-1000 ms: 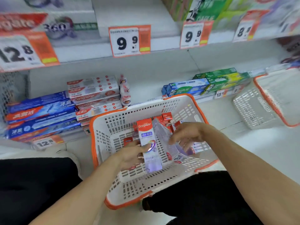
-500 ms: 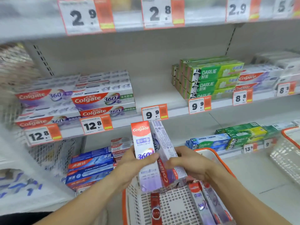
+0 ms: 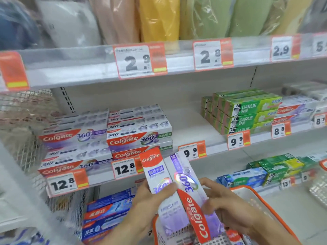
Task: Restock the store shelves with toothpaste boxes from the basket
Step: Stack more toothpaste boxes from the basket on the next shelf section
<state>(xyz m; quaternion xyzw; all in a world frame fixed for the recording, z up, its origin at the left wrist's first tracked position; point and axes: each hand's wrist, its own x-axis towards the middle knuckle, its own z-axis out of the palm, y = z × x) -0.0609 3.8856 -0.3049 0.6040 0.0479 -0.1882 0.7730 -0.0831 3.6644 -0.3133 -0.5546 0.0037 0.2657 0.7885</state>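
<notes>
I hold two purple-and-white Colgate 360 toothpaste boxes upright, side by side, above the white basket with an orange rim (image 3: 251,190). My left hand (image 3: 150,200) grips the left box (image 3: 155,172), thumb across its front. My right hand (image 3: 224,204) grips the right box (image 3: 191,195) from its right side. Both boxes stand in front of the middle shelf, just below the stacked Colgate 360 boxes (image 3: 139,133). More boxes lie in the basket, mostly hidden by my hands.
The middle shelf has a bare gap (image 3: 187,128) between the Colgate stacks and green Darlie boxes (image 3: 247,112). Blue toothpaste boxes (image 3: 106,214) fill the lower shelf at left, green and blue ones (image 3: 265,168) at right. A wire mesh panel (image 3: 26,138) stands left. Bagged goods fill the top shelf.
Both hands have lifted the two boxes out of the basket and up toward the middle shelf. My view has tilted upward, bringing the upper shelves in.
</notes>
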